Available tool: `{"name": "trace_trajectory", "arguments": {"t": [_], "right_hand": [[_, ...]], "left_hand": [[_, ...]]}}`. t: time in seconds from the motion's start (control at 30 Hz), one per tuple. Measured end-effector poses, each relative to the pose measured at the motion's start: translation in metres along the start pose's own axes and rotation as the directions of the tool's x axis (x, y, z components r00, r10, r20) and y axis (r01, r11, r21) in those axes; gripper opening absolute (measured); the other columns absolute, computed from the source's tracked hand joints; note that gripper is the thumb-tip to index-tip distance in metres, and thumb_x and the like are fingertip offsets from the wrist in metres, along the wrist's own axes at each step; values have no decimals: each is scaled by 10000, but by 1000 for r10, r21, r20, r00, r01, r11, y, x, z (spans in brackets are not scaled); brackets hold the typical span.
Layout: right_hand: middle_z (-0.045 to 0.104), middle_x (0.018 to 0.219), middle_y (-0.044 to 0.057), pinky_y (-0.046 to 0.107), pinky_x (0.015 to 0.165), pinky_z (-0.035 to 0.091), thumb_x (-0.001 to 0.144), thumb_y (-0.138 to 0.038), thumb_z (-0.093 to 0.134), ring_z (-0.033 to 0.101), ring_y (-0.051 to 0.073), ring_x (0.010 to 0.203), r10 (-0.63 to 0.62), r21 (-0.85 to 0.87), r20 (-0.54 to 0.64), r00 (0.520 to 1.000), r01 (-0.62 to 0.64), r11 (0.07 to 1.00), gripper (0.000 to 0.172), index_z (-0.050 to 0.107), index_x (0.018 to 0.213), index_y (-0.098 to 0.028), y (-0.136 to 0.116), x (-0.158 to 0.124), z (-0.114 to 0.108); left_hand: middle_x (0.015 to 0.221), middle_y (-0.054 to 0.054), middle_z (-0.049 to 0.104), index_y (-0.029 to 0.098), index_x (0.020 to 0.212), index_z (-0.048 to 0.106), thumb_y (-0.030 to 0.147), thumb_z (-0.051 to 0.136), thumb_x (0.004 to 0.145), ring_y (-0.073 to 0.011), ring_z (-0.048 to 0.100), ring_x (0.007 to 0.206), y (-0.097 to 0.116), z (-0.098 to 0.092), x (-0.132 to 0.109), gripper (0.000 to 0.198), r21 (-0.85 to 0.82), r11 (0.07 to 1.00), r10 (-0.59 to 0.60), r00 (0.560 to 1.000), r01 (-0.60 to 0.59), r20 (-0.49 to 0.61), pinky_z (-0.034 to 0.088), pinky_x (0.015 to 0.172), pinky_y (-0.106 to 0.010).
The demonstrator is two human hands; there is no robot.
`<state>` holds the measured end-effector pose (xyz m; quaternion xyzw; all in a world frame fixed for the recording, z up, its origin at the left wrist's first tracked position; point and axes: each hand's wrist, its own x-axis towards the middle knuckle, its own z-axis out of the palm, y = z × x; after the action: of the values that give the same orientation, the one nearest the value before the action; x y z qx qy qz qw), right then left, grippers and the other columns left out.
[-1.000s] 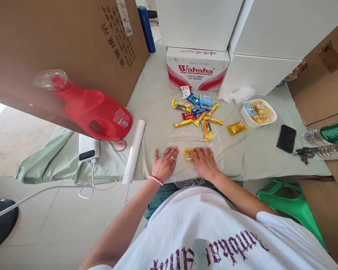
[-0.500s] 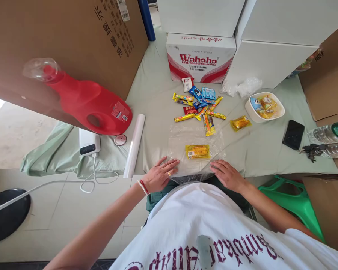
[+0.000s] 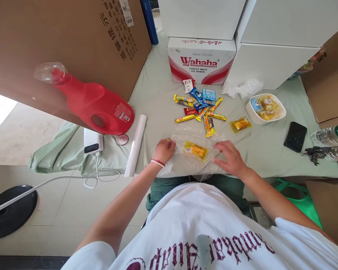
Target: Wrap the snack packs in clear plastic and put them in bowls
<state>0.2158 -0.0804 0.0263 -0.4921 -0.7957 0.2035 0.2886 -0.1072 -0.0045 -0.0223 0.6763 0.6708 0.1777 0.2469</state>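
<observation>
Pale green cloth [image 3: 157, 93] covers the table; a white carton [image 3: 201, 62] at the far side reads "Wahaha, purified water for drinking". Left hand [image 3: 165, 150] is curled closed, pinching the left edge of a clear film [image 3: 183, 137] by the near edge. Right hand [image 3: 231, 159], blurred, fingers spread, is over the film's right side. Yellow packet [image 3: 196, 149], print unreadable, lies on the film between them.

The white carton [image 3: 201, 62] reads "Wahaha" in red, with "PURIFIED WATER FOR DRINKING" beneath. The brown cardboard box [image 3: 73, 45] carries Chinese characters and a barcode label; print on the yellow snack packet [image 3: 196, 149] is unreadable.
</observation>
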Motion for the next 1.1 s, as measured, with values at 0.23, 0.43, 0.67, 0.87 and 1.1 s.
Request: {"name": "trace_trajectory", "arguments": {"t": [0.23, 0.43, 0.67, 0.87, 1.1], "right_hand": [[651, 1388, 79, 522, 1154, 442, 978, -170, 612, 535, 265, 1330, -323, -59, 363, 874, 367, 928, 256, 717, 1196, -253, -7, -42, 43], [700, 1088, 94, 390, 874, 582, 1017, -319, 557, 658, 222, 1005, 113, 132, -80, 990, -102, 986, 162, 680, 970, -226, 0, -42, 45], [702, 965, 68, 350, 670, 539, 942, -432, 546, 631, 189, 672, 561, 33, -200, 804, -566, 824, 228, 595, 1015, -222, 35, -24, 12], [684, 1030, 111, 432, 910, 525, 1007, -315, 473, 624, 277, 992, 208, -228, -255, 944, -267, 936, 229, 662, 1085, -212, 24, 33, -18], [613, 1390, 236, 506, 1117, 406, 877, -332, 765, 451, 393, 1370, 256, -369, 221, 941, -163, 915, 758, 481, 1524, -58, 13, 123, 40]], "left_hand": [[717, -45, 644, 245, 684, 509, 405, 481, 929, -215, 604, 762, -2, 0, -7, 294, -36, 998, -46, 999, 45, -10, 447, 712, -324], [685, -32, 625, 249, 664, 490, 435, 495, 923, -211, 596, 745, -1, 3, 0, 319, -56, 995, -82, 997, 81, -12, 444, 710, -324], [1074, -116, 680, 212, 967, 625, 388, 655, 823, -297, 603, 1096, 1, -3, 12, 229, -46, 991, -136, 971, 129, -195, 492, 973, -427], [1210, -156, 620, 185, 1119, 677, 257, 533, 921, -333, 534, 1251, 19, -20, -27, 256, 143, 989, 107, 850, -37, -517, 342, 1149, -566], [1419, -120, 601, 283, 1311, 685, 328, 534, 953, -342, 410, 1468, 47, 11, -48, 391, 262, 930, 304, 941, -259, -147, 206, 1234, -567]]}}
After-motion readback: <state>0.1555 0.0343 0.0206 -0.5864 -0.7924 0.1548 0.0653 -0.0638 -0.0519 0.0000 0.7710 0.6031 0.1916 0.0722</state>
